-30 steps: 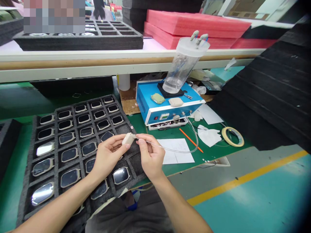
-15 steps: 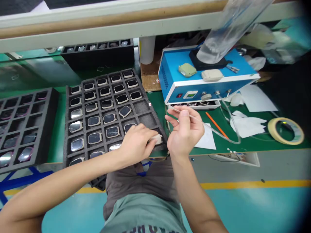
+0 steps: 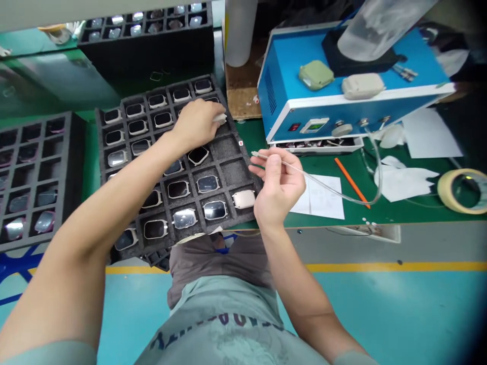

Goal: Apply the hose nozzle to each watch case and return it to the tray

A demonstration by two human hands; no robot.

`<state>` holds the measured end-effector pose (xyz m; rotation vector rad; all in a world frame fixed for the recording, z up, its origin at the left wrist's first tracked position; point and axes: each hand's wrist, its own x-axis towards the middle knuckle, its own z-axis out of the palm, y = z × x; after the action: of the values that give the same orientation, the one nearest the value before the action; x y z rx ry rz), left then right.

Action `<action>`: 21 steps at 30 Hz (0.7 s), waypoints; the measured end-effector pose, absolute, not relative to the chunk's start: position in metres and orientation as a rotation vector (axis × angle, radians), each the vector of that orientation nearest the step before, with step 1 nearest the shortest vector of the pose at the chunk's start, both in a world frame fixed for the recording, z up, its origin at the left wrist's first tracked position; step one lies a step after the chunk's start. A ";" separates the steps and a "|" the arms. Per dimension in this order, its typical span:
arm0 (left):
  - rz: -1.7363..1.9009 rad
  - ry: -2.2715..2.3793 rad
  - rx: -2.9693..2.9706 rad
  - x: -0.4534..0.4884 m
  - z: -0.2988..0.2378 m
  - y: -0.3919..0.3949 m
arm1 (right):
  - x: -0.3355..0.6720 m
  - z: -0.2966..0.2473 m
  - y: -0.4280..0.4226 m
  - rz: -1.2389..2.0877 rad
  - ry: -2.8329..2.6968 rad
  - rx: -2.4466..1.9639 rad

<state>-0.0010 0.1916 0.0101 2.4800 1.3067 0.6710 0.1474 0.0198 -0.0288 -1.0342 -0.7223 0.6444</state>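
My left hand (image 3: pixel 198 121) reaches over the grey foam tray (image 3: pixel 231 143), its fingers closed around a pale watch case (image 3: pixel 220 118) in a compartment near the back right. The fingers cover most of that case. In the front right compartment lies another beige watch case (image 3: pixel 244 199), back side up. Several cases with dark screens, such as the watch case (image 3: pixel 178 189), fill much of the tray. To the right of the tray, my right hand (image 3: pixel 278 177) pinches a thin clear tube (image 3: pixel 323 182) between thumb and fingers, the tip pointing left.
A blue machine (image 3: pixel 277 91) with a clear cylinder (image 3: pixel 376 33) stands behind on the right; the tube runs to its front. Green and beige cases rest on top. An orange stick (image 3: pixel 352 182), paper (image 3: pixel 323 197) and a tape roll (image 3: pixel 464 190) lie nearby. Another tray (image 3: pixel 74 167) is left.
My left hand has let go of the beige case at the tray's front right and moved back to another case. My right hand keeps the tube. The camera view has shifted.
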 end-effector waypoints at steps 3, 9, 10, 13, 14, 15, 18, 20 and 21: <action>0.808 1.157 2.096 0.008 0.020 0.139 | 0.145 -0.026 0.016 0.586 -0.756 -1.057; 0.954 1.059 1.331 0.013 0.006 0.074 | 0.145 -0.026 0.010 0.560 -0.882 -1.087; 0.985 1.041 1.297 0.013 0.002 0.073 | 0.145 -0.027 0.010 0.549 -0.892 -1.095; 1.057 0.968 1.309 0.013 -0.002 0.074 | 0.145 -0.032 0.009 0.507 -0.913 -1.107; 1.070 0.952 1.309 0.013 -0.003 0.074 | 0.145 -0.033 0.009 0.491 -0.919 -1.108; 1.078 0.943 1.298 0.014 -0.004 0.073 | 0.145 -0.035 0.010 0.475 -0.926 -1.105; 1.102 0.949 1.242 0.015 -0.006 0.069 | 0.145 -0.038 0.012 0.438 -0.941 -1.083; 1.119 0.958 1.226 0.016 -0.008 0.067 | 0.145 -0.039 0.013 0.429 -0.943 -1.077; 1.126 0.957 1.220 0.017 -0.009 0.066 | 0.145 -0.039 0.014 0.426 -0.942 -1.078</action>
<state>0.0166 0.0658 -0.0087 1.2198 0.9571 1.1262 0.1453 0.0137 -0.0393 -1.0784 -0.9420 0.4259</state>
